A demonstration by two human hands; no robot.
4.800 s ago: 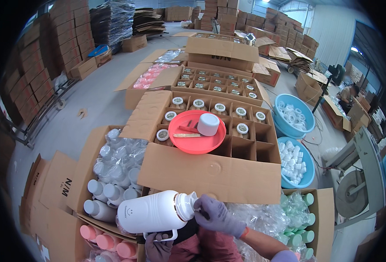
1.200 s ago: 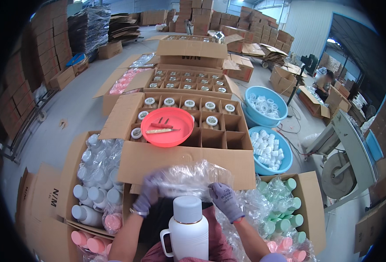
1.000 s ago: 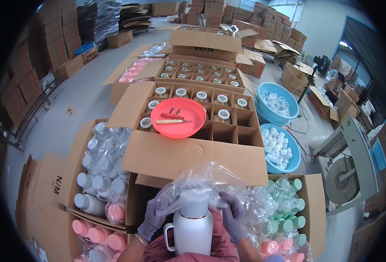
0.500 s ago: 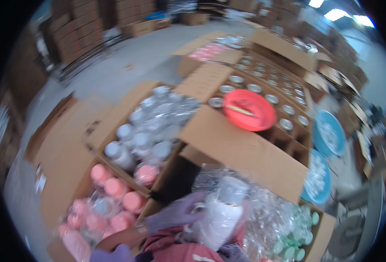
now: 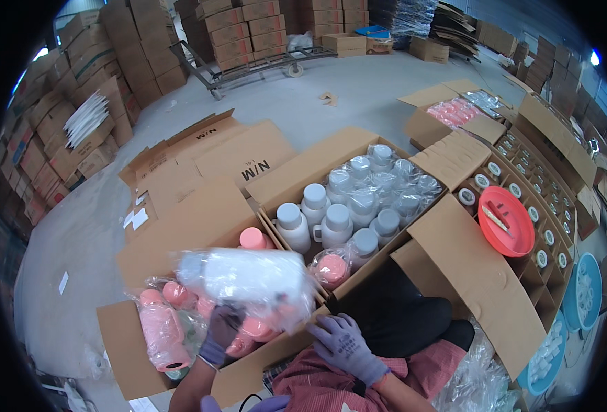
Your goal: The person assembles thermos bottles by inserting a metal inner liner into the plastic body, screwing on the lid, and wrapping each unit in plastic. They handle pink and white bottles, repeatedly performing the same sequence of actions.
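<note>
The left hand [image 5: 217, 336] held up a bagged white bottle [image 5: 245, 278] (blurry), fingers wrapped around it; the right hand [image 5: 343, 343] lay open, flat.

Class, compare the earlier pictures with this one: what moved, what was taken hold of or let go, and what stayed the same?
The white jug, bare and then bagged in the lap earlier, is now carried by the left hand to the person's left, over the box of pink jugs. The right hand has let go. The red lid and the box of white jugs stayed put.
</note>
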